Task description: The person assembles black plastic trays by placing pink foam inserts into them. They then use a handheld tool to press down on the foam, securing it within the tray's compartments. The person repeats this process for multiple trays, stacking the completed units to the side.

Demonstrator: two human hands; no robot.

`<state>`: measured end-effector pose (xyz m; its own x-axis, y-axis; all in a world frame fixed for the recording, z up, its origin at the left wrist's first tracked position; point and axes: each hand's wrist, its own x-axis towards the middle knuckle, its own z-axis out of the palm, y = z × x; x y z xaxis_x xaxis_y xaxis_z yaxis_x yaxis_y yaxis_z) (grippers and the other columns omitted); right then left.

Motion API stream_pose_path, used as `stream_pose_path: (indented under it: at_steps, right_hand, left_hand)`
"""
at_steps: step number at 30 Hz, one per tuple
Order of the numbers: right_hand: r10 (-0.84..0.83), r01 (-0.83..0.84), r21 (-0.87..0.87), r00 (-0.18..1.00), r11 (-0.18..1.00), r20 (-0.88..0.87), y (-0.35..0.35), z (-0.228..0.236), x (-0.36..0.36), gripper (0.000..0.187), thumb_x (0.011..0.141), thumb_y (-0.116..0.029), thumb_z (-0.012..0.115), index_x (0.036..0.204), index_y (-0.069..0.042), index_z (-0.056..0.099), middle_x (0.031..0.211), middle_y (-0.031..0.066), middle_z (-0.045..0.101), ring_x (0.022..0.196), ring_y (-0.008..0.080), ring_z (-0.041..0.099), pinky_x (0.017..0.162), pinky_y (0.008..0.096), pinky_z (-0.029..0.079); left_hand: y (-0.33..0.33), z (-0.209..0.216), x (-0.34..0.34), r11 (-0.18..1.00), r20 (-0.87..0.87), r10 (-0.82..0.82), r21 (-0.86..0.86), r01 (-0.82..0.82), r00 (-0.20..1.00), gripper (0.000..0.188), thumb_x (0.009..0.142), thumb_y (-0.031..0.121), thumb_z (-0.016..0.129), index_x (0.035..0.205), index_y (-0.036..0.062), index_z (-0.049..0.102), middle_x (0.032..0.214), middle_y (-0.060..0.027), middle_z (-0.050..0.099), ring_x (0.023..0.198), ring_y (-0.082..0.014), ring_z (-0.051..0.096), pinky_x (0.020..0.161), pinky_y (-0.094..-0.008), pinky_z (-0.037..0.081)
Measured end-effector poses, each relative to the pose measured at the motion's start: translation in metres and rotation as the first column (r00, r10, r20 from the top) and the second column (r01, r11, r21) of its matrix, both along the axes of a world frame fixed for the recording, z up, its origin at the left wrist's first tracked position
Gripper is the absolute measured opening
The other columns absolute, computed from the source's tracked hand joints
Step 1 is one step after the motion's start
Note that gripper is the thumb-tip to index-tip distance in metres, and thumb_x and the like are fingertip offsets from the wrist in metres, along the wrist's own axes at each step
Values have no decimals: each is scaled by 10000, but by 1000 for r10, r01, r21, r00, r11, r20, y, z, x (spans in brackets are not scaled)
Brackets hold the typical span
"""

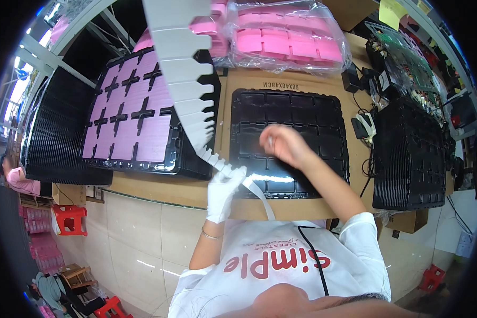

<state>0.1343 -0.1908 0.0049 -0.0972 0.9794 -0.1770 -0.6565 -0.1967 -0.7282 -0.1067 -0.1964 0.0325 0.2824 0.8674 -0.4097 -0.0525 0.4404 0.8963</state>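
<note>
My left hand (222, 193), in a white glove with its fingers closed, grips a long white notched strip (183, 69). The strip rises from the hand past the upper edge of the view, and a narrow tail of it hangs on the other side of the glove. Over the black plastic tray (290, 108) is my bare right hand (285, 147), its fingers curled together; what they may hold cannot be made out. Shallow compartments divide this tray, and I see no parts in them. Left of it, another black tray (169, 159) carries flat pink pieces (127, 106) between cross-shaped ribs.
Stacked black trays stand at the far left (58, 124) and on the right (408, 159). Behind the middle tray lie bagged pink foam pieces (289, 42). Cables (368, 164) and green circuit boards (403, 45) occupy the right side. Red stools (70, 220) stand on the floor.
</note>
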Motion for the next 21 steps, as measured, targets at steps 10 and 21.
stream_pose_path:
  at_steps: [10, 21]
  right_hand:
    - [-405, -17, 443, 374, 896, 834, -89, 14, -91, 126, 820, -108, 739, 895, -34, 670, 715, 32, 539, 650, 139, 512, 589, 296, 419]
    - [-194, -367, 264, 218, 892, 957, -34, -6, -70, 88, 812, -101, 666, 849, -23, 649, 802, 127, 615, 739, 298, 610, 681, 388, 488]
  left_hand:
    - [-20, -8, -11, 997, 13, -52, 59, 51, 999, 406, 886, 114, 702, 1238, -48, 581, 983, -43, 683, 759, -55, 592, 644, -204, 479]
    - [-19, -34, -45, 992, -187, -12, 120, 35, 982, 480, 906, 121, 668, 1318, -65, 509, 1001, -72, 678, 775, -89, 633, 673, -221, 529]
